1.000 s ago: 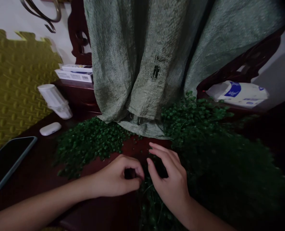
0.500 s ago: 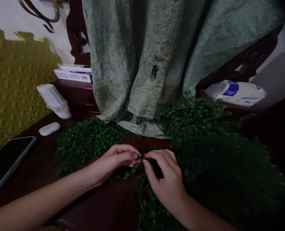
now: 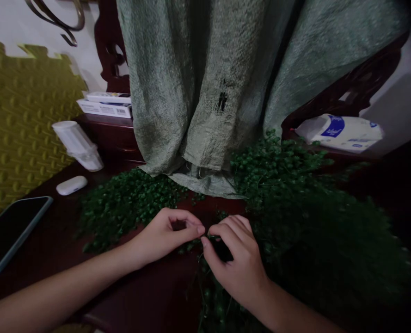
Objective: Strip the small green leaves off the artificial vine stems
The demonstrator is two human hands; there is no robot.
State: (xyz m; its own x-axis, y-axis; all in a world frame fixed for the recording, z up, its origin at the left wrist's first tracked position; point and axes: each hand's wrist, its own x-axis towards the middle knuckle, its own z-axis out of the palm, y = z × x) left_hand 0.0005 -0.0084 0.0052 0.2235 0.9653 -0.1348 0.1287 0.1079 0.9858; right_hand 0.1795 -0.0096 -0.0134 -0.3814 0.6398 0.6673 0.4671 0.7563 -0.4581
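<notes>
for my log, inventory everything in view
Leafy plant heaps: two, green, left and right
Woven draped sheet: one, grey-green, upper centre
Carved wooden furniture: count unclear, maroon, below and behind
Rectangular phone: one, black, far left
Rounded plastic case: one, white, left
Ribbed cylinder: one, white, left
Flat printed box: one, white, upper left
Slim remote: one, white, atop box
Soft tissue pack: one, white, right
Studded mat: one, yellow, left
Curled metal piece: one, bronze, top left
Wall: one, white, background
Left hand, right hand: two, bare, centre

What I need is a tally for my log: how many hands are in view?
2: the left hand, in front of the smaller leafy green heap, and the right hand, by the larger leafy green heap. Neither is wholly hidden.
</notes>
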